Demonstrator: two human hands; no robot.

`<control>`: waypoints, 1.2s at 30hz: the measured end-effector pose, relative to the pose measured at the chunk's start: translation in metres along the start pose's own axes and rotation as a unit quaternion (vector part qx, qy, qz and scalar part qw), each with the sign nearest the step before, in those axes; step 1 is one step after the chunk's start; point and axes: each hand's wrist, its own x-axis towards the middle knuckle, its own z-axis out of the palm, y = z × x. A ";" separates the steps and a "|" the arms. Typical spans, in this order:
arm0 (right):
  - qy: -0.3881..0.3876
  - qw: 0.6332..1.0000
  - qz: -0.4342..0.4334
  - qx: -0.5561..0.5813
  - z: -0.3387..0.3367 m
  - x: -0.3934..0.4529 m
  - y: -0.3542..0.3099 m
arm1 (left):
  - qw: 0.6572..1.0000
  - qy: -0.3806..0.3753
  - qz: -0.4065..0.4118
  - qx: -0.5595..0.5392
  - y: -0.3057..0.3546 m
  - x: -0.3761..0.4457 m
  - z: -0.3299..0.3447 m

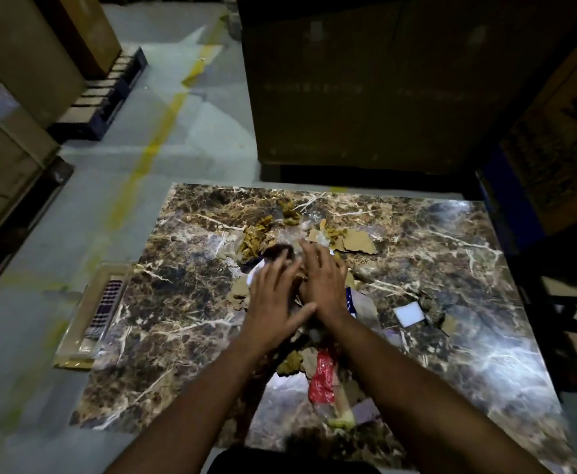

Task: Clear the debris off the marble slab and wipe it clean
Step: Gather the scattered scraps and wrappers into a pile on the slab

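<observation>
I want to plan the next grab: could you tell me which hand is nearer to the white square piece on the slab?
Right. The right hand lies just left of the white square piece; the left hand is farther left, beyond the right.

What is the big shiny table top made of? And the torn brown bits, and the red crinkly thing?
The slab looks like polished marble: brown with white veins, glossy where light glares. The torn brown bits look like cardboard, matte with ragged edges. The red crinkly thing is probably thin plastic wrapper, wrinkled and slightly shiny.

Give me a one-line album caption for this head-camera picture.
Both hands, left and right, spread over scattered debris on a marble slab.
</observation>
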 end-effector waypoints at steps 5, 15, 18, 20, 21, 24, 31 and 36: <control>-0.032 0.952 0.046 0.300 -0.017 -0.002 0.022 | 0.992 -0.107 -0.048 -0.034 0.011 0.042 0.023; -0.021 0.816 0.196 0.543 -0.057 0.001 0.036 | 0.991 -0.107 -0.027 0.075 0.004 0.040 0.022; 0.013 0.811 0.217 0.543 -0.066 0.011 0.044 | 0.992 -0.099 -0.030 0.070 0.001 0.039 0.024; 0.015 0.860 0.188 0.474 -0.071 0.023 0.049 | 0.992 -0.098 -0.031 0.071 -0.001 0.039 0.025; 0.010 0.893 0.159 0.420 -0.072 0.030 0.052 | 0.992 -0.097 -0.032 0.072 -0.001 0.038 0.026; -0.030 0.959 0.070 0.273 -0.074 0.066 0.044 | 0.992 -0.090 -0.040 0.073 -0.002 0.036 0.027; -0.176 0.980 -0.085 -0.026 -0.033 0.186 0.001 | 0.993 -0.094 -0.039 0.052 -0.007 0.035 0.030; -0.241 0.968 -0.045 -0.042 0.017 0.240 -0.006 | 0.997 -0.064 -0.028 0.031 -0.012 0.032 0.033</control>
